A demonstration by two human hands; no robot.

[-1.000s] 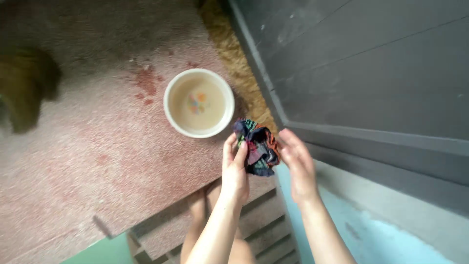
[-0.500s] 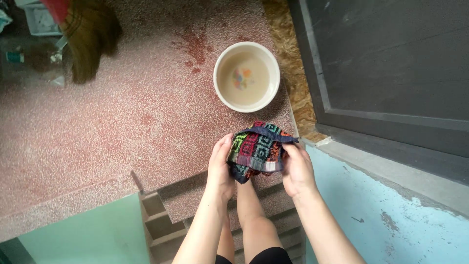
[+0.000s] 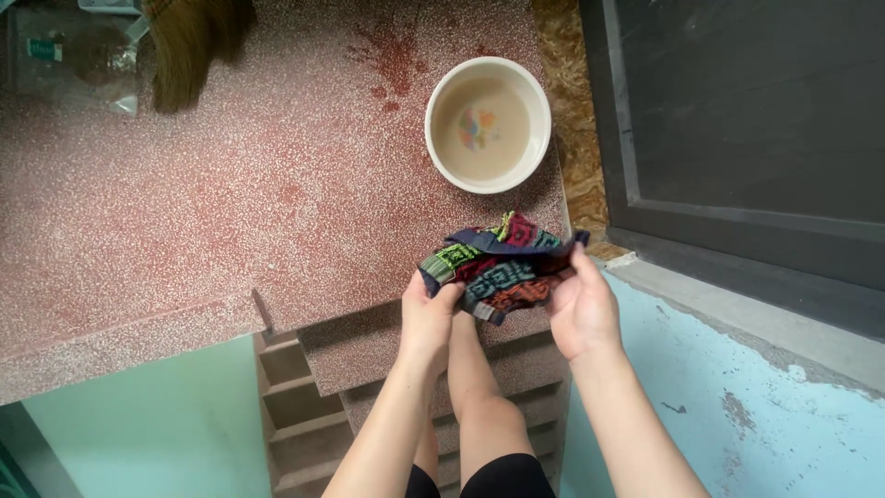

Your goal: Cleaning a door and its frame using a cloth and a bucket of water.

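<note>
**Cloth stretched between both hands, just short of the bowl**

I'm looking straight down. My left hand (image 3: pixel 430 312) pinches the left corner of the cloth (image 3: pixel 498 263), fingers clenched over the edge. My right hand (image 3: pixel 581 309) grips the right end, thumb up on the dark hem. Both hands are grasping the cloth; neither is free.

The cloth hangs in the air on the near side of the bowl (image 3: pixel 488 124), clear of it, above the speckled red floor (image 3: pixel 230 203) right at its step edge. The bowl holds cloudy water with something coloured at the bottom; I can't tell what.

Risks, as I judge them: the cloth is bunched and only held at its ends, so a slack pinch on the left could let that corner drop towards the steps below. The bowl sits close beyond it; a careless swing forward could catch its rim and slop the water onto the floor.

Orientation: the cloth's long axis runs left to right, across from the bowl, tilted slightly up toward the right hand. The middle sags and folds.
</note>
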